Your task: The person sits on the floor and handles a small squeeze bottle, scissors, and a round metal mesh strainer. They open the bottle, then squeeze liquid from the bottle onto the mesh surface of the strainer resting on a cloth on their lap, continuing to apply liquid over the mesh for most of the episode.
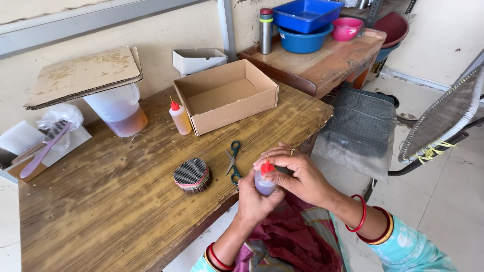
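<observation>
a small squeeze bottle (264, 184) is held upright in the left hand (254, 199), fingers wrapped round its body, just off the wooden table's (101, 201) edge — its red nozzle cap (266, 166), directly above, is pinched by the right hand (297, 176) fingertips.

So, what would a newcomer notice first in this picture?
First, the two hands at the table's near edge: the left hand holds a small bottle while the right hand pinches its red cap. Next, the open cardboard box further back, and the round brush beside green scissors.
</observation>
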